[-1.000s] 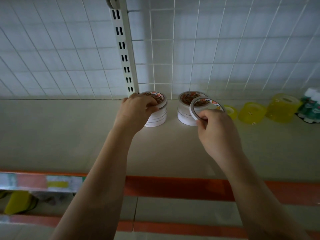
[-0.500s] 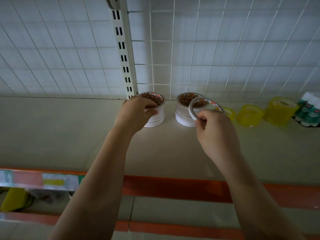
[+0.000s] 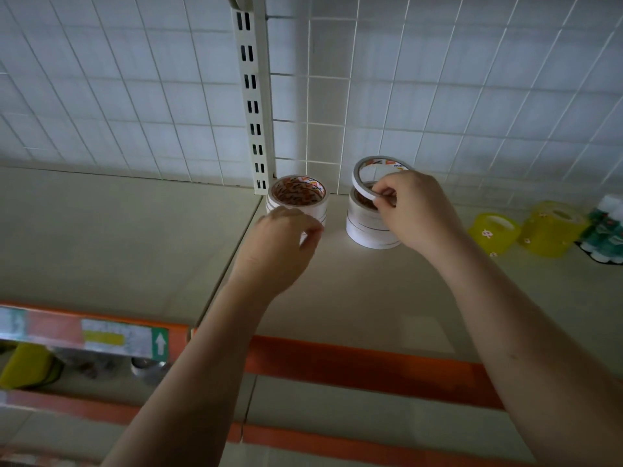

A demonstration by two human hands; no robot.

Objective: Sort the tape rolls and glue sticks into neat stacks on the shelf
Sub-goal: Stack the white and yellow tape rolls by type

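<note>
Two stacks of white tape rolls stand at the back of the beige shelf (image 3: pixel 337 298). The left stack (image 3: pixel 298 198) is by the slotted upright. My left hand (image 3: pixel 279 247) hovers just in front of it with fingers loosely curled, holding nothing. My right hand (image 3: pixel 414 210) pinches a thin white tape roll (image 3: pixel 362 173), tilted on edge over the top of the right stack (image 3: pixel 367 225). Yellow tape rolls (image 3: pixel 494 232) and green-and-white glue sticks (image 3: pixel 606 230) lie further right.
A white wire grid panel (image 3: pixel 438 96) closes the shelf's back. The slotted upright (image 3: pixel 253 96) divides two shelf sections. An orange front rail (image 3: pixel 354 362) with a price label strip runs along the near edge. A lower shelf holds a yellow object (image 3: pixel 23 369).
My left hand has let go of the left stack and drawn back toward me. My right hand has carried the thin roll up and over the right stack.
</note>
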